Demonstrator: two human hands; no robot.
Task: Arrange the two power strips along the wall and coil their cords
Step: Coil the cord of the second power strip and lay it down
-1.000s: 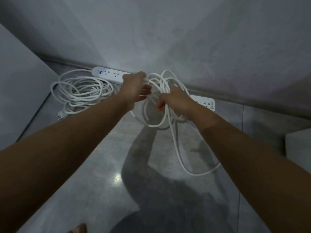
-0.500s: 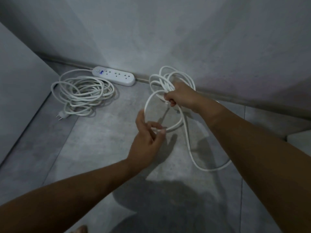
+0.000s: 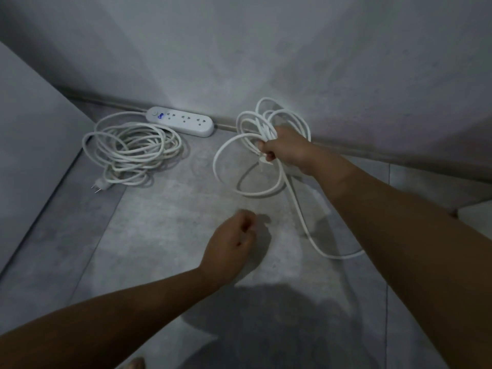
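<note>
A white power strip (image 3: 181, 121) with a blue light lies along the base of the wall. Its cord (image 3: 133, 150) lies coiled on the floor to the left, and the plug (image 3: 99, 185) sticks out at the coil's front. My right hand (image 3: 285, 151) grips a bundle of loops of the second white cord (image 3: 239, 166) above the floor near the wall. One length of that cord trails down and right under my forearm. The second strip is mostly hidden beneath my right wrist. My left hand (image 3: 231, 241) hovers lower, fingers curled, holding nothing.
The grey wall (image 3: 266, 62) meets the tiled floor (image 3: 159, 249) at a low baseboard. A grey panel (image 3: 26, 129) closes off the left side. A pale block (image 3: 476, 214) shows at the right edge. A bare toe (image 3: 135, 363) is at the bottom.
My left hand has let go of the cord loop and drawn back toward me. My right hand still holds the bundle, which now has one more large loop hanging from it.
</note>
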